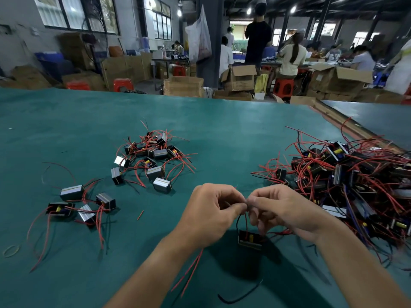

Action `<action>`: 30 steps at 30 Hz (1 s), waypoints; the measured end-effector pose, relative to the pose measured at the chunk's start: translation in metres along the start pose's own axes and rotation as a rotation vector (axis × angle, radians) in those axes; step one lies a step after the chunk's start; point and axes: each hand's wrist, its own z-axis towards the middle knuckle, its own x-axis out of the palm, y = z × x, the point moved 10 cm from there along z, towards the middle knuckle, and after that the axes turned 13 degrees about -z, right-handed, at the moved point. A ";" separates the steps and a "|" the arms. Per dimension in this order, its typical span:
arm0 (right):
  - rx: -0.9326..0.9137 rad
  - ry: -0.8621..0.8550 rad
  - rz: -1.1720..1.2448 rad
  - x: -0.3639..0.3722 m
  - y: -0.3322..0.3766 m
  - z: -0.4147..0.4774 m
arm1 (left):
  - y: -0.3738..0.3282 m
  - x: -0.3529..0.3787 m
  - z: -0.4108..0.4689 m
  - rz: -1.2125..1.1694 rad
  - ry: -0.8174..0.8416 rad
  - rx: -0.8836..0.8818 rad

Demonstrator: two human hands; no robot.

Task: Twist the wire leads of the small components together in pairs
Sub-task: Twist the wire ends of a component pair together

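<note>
Between the pinched fingertips point(241, 206) of left hand point(209, 216) and right hand point(287, 210), wire leads point(244, 221) meet for twisting; below them hangs their component point(250, 240), seemingly keeping the leads taut.

This is looking like a factory assembly hall, a big shared workshop. A wide counter covered in teal-green matting point(222, 130) is carrying heaps of identical small black box-shaped components with red and black wire leads: a large tangled heap point(355, 174) is lying at its right edge, a smaller heap point(153, 156) near the middle, and a few loose ones point(82, 203) toward the left edge. Beyond the far edge, open brown cardboard cartons point(240, 77) are standing on the floor among red plastic stools point(123, 84). Seated workers point(290, 58) are bending over long tables at the back, under bright ceiling lamps point(248, 11), beside a dark steel column point(211, 70) and tall barred windows point(75, 12).
</note>
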 end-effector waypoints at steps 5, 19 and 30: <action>-0.010 0.093 -0.035 0.005 -0.001 -0.002 | -0.009 0.001 -0.002 0.071 0.022 0.077; 0.129 0.190 0.272 0.014 -0.015 -0.004 | -0.021 -0.004 -0.004 0.037 -0.044 0.153; 0.098 0.240 0.113 0.021 -0.017 -0.001 | -0.032 -0.002 -0.007 0.179 -0.024 0.288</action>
